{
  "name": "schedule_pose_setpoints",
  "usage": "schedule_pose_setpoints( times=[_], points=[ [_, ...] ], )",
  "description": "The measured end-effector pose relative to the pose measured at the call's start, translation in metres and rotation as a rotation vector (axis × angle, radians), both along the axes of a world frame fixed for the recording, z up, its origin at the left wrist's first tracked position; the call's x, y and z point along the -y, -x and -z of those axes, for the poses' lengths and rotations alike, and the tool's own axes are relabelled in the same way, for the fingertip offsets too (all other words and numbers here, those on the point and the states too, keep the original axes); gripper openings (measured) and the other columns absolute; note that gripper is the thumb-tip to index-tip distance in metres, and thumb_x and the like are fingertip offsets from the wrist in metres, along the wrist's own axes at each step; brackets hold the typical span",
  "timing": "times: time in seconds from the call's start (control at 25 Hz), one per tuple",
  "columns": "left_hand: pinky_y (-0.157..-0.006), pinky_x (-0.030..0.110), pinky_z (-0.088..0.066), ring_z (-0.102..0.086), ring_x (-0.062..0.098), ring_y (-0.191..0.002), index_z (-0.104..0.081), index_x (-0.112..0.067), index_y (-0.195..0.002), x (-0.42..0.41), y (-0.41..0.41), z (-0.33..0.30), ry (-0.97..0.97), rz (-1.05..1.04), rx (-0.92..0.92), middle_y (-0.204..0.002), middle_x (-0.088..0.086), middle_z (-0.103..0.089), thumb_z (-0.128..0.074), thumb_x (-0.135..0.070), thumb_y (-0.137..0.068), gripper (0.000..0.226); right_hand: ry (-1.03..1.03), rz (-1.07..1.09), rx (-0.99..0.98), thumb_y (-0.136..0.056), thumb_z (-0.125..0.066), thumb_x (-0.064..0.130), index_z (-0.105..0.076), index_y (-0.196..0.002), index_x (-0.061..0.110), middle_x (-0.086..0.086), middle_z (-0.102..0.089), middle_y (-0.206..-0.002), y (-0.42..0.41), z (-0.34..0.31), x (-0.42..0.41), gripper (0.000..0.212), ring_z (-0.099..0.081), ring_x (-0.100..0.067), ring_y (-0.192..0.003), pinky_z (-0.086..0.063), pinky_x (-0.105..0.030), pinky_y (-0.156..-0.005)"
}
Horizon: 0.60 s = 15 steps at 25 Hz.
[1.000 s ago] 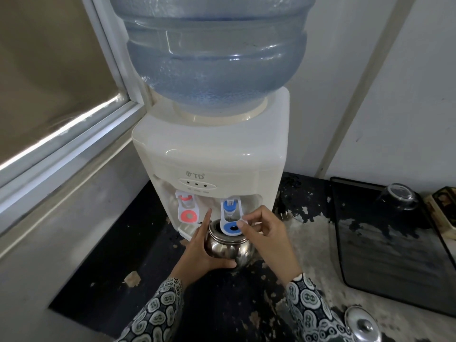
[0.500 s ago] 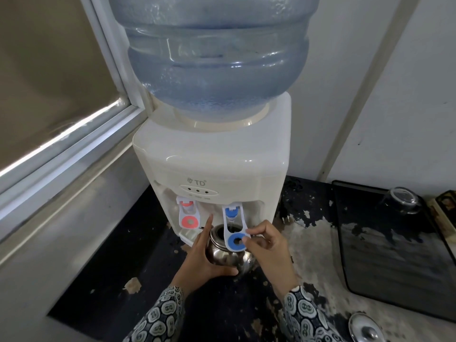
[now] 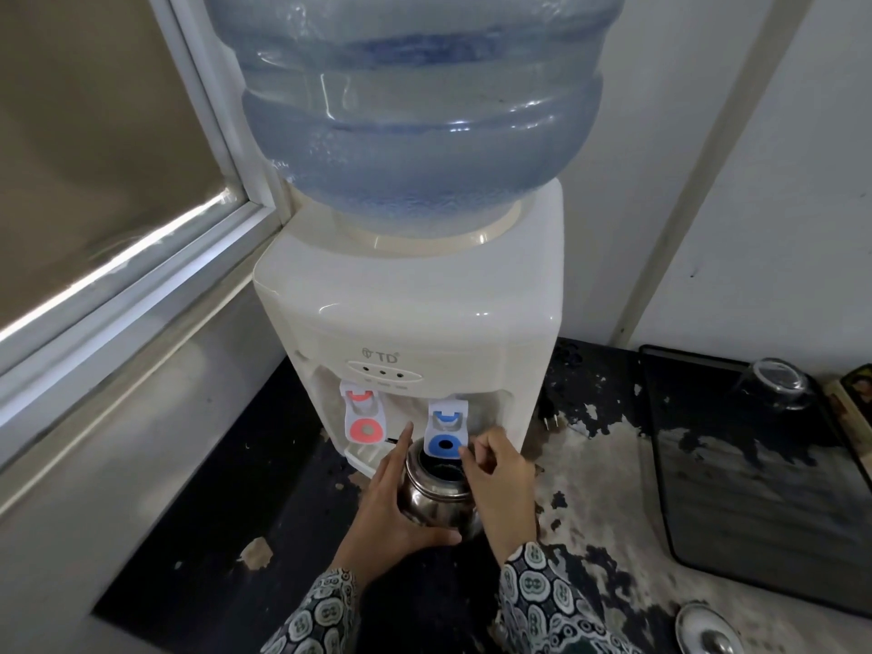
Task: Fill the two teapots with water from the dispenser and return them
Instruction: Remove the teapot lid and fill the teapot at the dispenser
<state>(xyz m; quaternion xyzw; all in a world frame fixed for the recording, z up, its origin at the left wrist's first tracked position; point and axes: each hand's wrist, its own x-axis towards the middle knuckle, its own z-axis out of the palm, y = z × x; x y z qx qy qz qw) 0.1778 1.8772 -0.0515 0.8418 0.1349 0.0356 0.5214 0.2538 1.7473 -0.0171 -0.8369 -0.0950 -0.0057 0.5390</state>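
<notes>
Now filling: teapot (image 3: pixel 436 495) sat under dispenser (image 3: pixel 415 323) blue tap (image 3: pixel 444 432); left hand (image 3: pixel 394 509) cupped teapot's side, right hand (image 3: pixel 502 486) pinched tap lever. Better kept mouth centred under spout, held level.

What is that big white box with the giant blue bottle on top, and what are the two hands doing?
The picture comes from a camera worn on a person's head, looking down at their own hands. The white box is a water dispenser; the big blue bottle upside down on top holds its water. It has two taps, a red tap and a blue tap. The left hand holds a shiny metal teapot with its lid off, right under the blue tap. The right hand has its fingertips at the blue tap's edge. Whether water is flowing, I cannot tell. On the black counter lie a round metal lid, a dark tray and an upside-down glass on it.
</notes>
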Motion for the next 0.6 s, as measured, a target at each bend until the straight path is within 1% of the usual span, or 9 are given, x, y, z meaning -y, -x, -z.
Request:
schedule_pose_setpoints(
  times=[0.08, 0.16, 0.2, 0.24, 0.32, 0.36, 0.44, 0.52, 0.6],
  points=[
    [-0.113, 0.043, -0.034, -0.033, 0.006, -0.136, -0.002, -0.071, -0.129, -0.001, -0.001, 0.002, -0.001, -0.004, 0.015, -0.145, -0.017, -0.032, -0.09, -0.049, -0.037, 0.129, -0.12, 0.02, 0.013, -0.078, -0.065, 0.001, -0.037, -0.055, 0.034, -0.004, -0.053, -0.058, 0.005, 0.003, 0.006, 0.049, -0.057, -0.015, -0.062, -0.042, -0.016, -0.056],
    [-0.113, 0.042, -0.034, -0.033, 0.005, -0.135, -0.007, -0.066, -0.13, 0.0, -0.001, 0.004, 0.008, -0.006, 0.031, -0.145, -0.017, -0.032, -0.09, -0.049, -0.038, 0.125, -0.235, 0.131, -0.012, -0.077, -0.067, 0.002, -0.044, -0.063, 0.033, -0.006, -0.059, -0.077, 0.014, 0.008, 0.016, 0.041, -0.058, -0.022, -0.076, -0.044, -0.015, -0.065],
    [-0.113, 0.041, -0.034, -0.033, 0.004, -0.135, -0.01, -0.063, -0.131, 0.0, 0.0, 0.005, 0.012, -0.01, 0.044, -0.144, -0.017, -0.032, -0.09, -0.049, -0.038, 0.123, -0.276, 0.188, -0.066, -0.076, -0.069, 0.008, -0.046, -0.07, 0.031, -0.006, -0.057, -0.085, 0.018, 0.013, 0.02, 0.034, -0.056, -0.024, -0.08, -0.045, -0.016, -0.069],
    [-0.113, 0.04, -0.034, -0.033, 0.003, -0.134, -0.013, -0.059, -0.132, 0.001, 0.001, 0.007, 0.013, -0.014, 0.06, -0.143, -0.018, -0.033, -0.09, -0.049, -0.039, 0.122, -0.322, 0.226, -0.166, -0.074, -0.072, 0.016, -0.046, -0.078, 0.03, -0.009, -0.055, -0.092, 0.021, 0.017, 0.023, 0.03, -0.055, -0.026, -0.085, -0.047, -0.021, -0.074],
    [-0.113, 0.039, -0.035, -0.034, 0.002, -0.133, -0.021, -0.048, -0.136, 0.005, 0.005, 0.011, 0.001, -0.031, 0.096, -0.141, -0.019, -0.035, -0.09, -0.048, -0.04, 0.119, -0.384, 0.196, -0.377, -0.069, -0.076, 0.031, -0.04, -0.09, 0.035, -0.015, -0.051, -0.106, 0.02, 0.025, 0.029, 0.042, -0.056, -0.029, -0.097, -0.051, -0.035, -0.083],
    [-0.112, 0.039, -0.036, -0.035, 0.002, -0.133, -0.025, -0.04, -0.138, 0.007, 0.007, 0.015, -0.003, -0.048, 0.111, -0.141, -0.017, -0.036, -0.091, -0.047, -0.041, 0.118, -0.399, 0.146, -0.438, -0.066, -0.078, 0.034, -0.036, -0.093, 0.037, -0.015, -0.05, -0.111, 0.019, 0.026, 0.031, 0.05, -0.056, -0.029, -0.1, -0.052, -0.038, -0.085],
    [-0.112, 0.04, -0.036, -0.036, 0.005, -0.134, -0.027, -0.03, -0.139, 0.013, 0.013, 0.02, 0.002, -0.086, 0.138, -0.142, -0.01, -0.038, -0.091, -0.045, -0.041, 0.118, -0.416, 0.053, -0.528, -0.064, -0.079, 0.031, -0.03, -0.095, 0.04, -0.009, -0.052, -0.115, 0.019, 0.025, 0.035, 0.058, -0.058, -0.022, -0.103, -0.052, -0.044, -0.09],
    [-0.112, 0.04, -0.036, -0.036, 0.008, -0.135, -0.027, -0.033, -0.138, 0.022, 0.022, 0.025, -0.001, -0.12, 0.167, -0.143, -0.006, -0.036, -0.09, -0.044, -0.041, 0.116, -0.431, 0.001, -0.564, -0.068, -0.075, 0.022, -0.03, -0.093, 0.042, -0.009, -0.054, -0.114, 0.023, 0.025, 0.041, 0.056, -0.059, -0.019, -0.099, -0.052, -0.053, -0.089],
    [-0.112, 0.044, -0.036, -0.036, 0.015, -0.136, -0.027, -0.033, -0.137, 0.035, 0.034, 0.031, -0.025, -0.165, 0.201, -0.145, 0.0, -0.035, -0.09, -0.044, -0.042, 0.115, -0.422, -0.012, -0.554, -0.07, -0.072, 0.012, -0.031, -0.096, 0.039, -0.014, -0.057, -0.111, 0.028, 0.025, 0.049, 0.056, -0.061, -0.019, -0.092, -0.053, -0.053, -0.086]
  ],
)
